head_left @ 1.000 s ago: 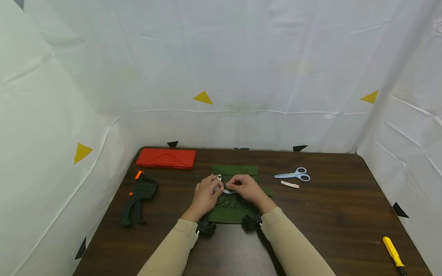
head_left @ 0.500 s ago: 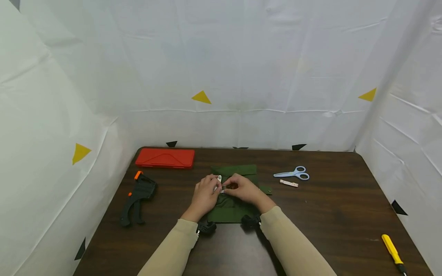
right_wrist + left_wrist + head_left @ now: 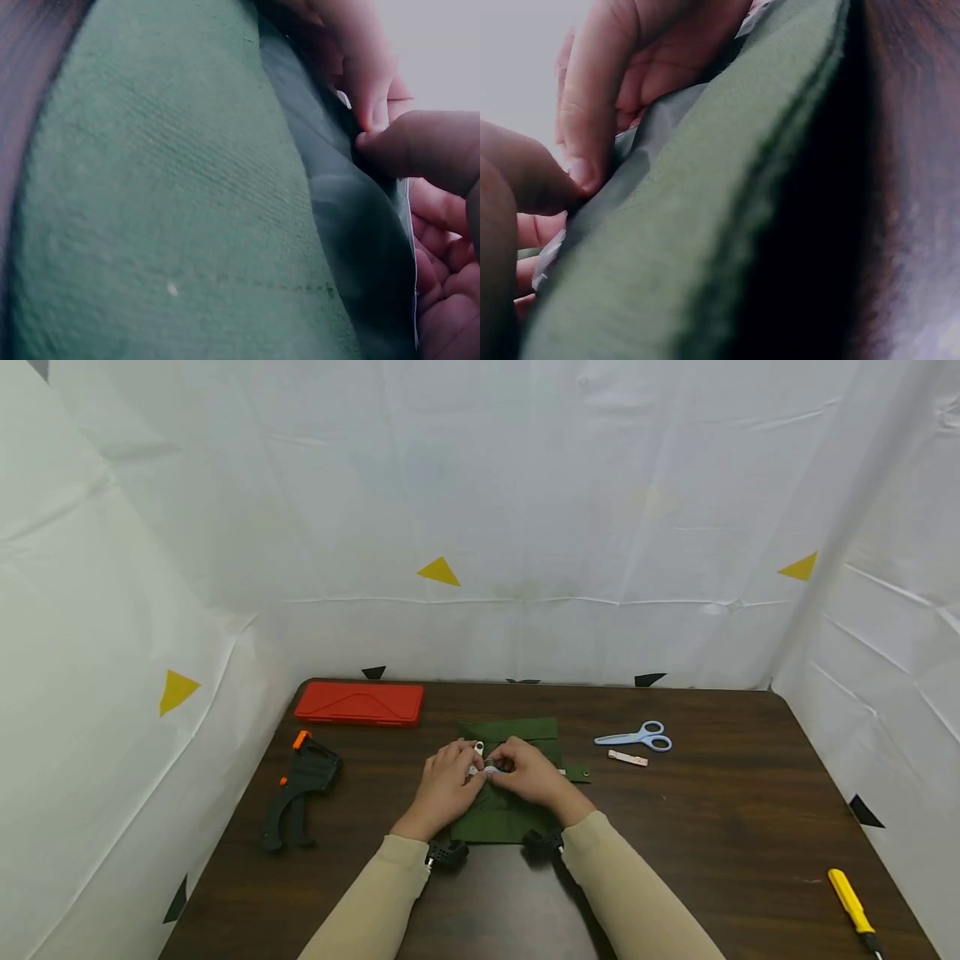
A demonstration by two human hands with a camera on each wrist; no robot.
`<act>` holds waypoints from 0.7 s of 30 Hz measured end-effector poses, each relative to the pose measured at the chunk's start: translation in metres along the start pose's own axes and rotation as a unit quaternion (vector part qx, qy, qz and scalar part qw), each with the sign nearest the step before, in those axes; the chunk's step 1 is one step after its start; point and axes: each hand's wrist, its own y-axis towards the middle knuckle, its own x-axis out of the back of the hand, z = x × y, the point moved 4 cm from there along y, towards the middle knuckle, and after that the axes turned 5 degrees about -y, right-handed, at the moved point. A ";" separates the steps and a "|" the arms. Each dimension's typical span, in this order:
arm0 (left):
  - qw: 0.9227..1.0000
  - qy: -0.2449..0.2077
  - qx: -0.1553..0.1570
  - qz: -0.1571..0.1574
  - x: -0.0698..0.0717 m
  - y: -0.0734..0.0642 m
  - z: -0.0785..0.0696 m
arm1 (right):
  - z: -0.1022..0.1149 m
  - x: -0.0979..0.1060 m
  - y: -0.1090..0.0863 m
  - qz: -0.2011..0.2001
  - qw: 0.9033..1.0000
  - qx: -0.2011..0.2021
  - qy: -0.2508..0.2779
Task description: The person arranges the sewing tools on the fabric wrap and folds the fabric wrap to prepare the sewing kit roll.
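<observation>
A green fabric pouch lies spread on the dark table, with both hands meeting over its middle. My left hand pinches the pouch's edge, thumb bent over the smooth dark lining. Facing it, my right hand pinches the same edge, and the two thumb tips come together there in both wrist views. A small whitish piece with a round hole pokes out at the left fingertips. Between the hands shows a bit of pale strip; the fingers hide most of it.
Light blue scissors and a small pinkish-white strip lie right of the pouch. A red case sits at the back left, a black clamp with orange tips before it. A yellow-handled screwdriver lies front right.
The right hand has shifted slightly left, its fingertips now against the left hand's. The pale strip between the hands shows less than a second ago. The left hand has barely moved.
</observation>
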 end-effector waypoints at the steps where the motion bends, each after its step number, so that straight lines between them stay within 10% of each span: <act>1: 1.000 0.004 -0.001 0.004 0.000 0.000 0.000 | 0.000 0.000 0.000 -0.003 1.000 -0.004 0.003; 21: 0.999 0.009 -0.031 0.008 0.002 -0.002 0.001 | 0.000 -0.002 0.000 -0.003 1.000 0.024 -0.008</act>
